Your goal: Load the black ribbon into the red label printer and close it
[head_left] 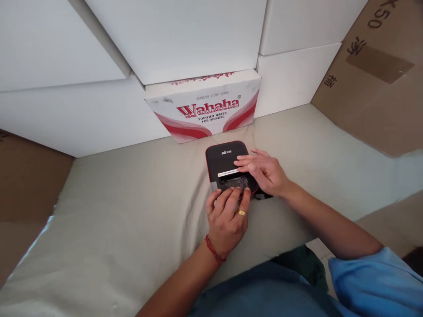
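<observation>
Got a black device (224, 159) with a red edge here, flat on the pale cloth (132, 198), right in front of the white-and-red Wahaha box (211, 112). Can see the left hand (228, 216) at its near edge, fingers bent, tips down by the clear piece (238, 182) in the dark recess. Can't tell whether actually gripping that piece or just pressing, with the knuckles covering most of the near edge. Can see the right hand (267, 174) too, fingers loosely open, tips over the lid's right side and hiding the end of the white label strip (228, 173). Can't read the tiny print on it, or all of the logo.

Also spot something black (263, 195) peeking out below the right hand, mostly hidden, no clue about its shape. Behind, see white boxes (198, 39), cut off at the top, plus a brown carton (370, 88) on the right, running out of view with its lettering clipped. Same deal with the brown cardboard (29, 185) at left: only partly visible.
</observation>
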Demonstrator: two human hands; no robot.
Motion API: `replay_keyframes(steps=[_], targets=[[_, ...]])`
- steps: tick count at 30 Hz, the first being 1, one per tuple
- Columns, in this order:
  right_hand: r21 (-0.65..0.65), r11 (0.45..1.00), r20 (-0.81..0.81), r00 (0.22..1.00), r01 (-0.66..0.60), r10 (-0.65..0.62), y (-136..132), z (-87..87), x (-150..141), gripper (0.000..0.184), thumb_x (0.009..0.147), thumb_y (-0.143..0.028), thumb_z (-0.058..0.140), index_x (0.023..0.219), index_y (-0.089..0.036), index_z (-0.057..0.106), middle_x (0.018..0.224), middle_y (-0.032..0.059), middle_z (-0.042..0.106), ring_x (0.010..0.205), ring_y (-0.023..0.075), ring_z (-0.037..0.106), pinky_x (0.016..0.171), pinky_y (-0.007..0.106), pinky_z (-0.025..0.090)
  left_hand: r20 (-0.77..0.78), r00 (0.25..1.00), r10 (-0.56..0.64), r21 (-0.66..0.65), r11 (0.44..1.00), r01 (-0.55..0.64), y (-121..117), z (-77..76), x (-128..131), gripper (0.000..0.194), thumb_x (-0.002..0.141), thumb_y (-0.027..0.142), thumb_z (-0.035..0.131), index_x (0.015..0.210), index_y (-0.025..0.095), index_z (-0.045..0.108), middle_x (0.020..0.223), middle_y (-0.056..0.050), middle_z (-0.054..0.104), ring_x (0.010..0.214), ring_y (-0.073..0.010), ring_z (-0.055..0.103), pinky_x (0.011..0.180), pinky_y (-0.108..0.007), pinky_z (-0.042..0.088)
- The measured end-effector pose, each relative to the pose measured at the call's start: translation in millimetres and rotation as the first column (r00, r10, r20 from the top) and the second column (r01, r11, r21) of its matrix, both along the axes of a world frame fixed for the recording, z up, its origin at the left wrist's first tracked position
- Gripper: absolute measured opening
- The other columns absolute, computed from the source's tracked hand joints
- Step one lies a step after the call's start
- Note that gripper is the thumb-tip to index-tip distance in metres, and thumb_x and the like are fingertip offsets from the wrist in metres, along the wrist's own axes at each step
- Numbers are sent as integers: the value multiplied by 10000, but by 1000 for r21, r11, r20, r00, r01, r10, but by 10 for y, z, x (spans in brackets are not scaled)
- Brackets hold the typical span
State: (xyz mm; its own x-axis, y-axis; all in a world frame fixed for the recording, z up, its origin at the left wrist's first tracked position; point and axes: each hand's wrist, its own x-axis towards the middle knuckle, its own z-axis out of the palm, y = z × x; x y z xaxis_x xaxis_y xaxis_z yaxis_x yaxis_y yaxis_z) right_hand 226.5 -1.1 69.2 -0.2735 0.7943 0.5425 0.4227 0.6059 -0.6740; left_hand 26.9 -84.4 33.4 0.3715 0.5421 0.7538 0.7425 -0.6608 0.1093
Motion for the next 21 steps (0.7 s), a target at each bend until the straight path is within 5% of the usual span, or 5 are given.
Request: replay_keyframes(steps=[5,11,17,21], targets=[[23,999,62,997,45,-46,-191,-256,-14,467,1189,-355,408,1132,-276,865,1266,51,876,1301,210,796,1265,508,486,29,999,-23,18,1000,23,7,-77,5,348,951,49,654,1249,187,769,1086,-110,844,1091,-236,724,1158,-433,427],[85,994,27,997,66,-68,-202,-289,-51,400,1172,-260,447,1122,-267,844,1253,46,880,1288,202,802,1208,463,537,78,996,-43,16,999,42,22,-139,12,421,910,12,605,1245,199,780,1070,-100,840,1101,-229,707,1191,-436,428],[148,988,69,996,50,-61,-246,-269,-23,338,1149,-258,482,1186,-265,818,1288,61,872,1304,230,791,1291,522,449,123,986,-115,-25,993,119,50,-114,-68,397,951,57,640,1301,212,746,1101,-83,836,1127,-212,723,1232,-433,432],[307,951,138,990,-41,-2,-403,-226,-40,340,1139,-384,511,1203,-242,813,1291,79,866,1307,267,768,1326,555,396,257,948,-189,-20,980,200,24,-67,-171,493,955,93,663,1431,219,674,1257,-101,772,1274,-235,697,1261,-462,450]])
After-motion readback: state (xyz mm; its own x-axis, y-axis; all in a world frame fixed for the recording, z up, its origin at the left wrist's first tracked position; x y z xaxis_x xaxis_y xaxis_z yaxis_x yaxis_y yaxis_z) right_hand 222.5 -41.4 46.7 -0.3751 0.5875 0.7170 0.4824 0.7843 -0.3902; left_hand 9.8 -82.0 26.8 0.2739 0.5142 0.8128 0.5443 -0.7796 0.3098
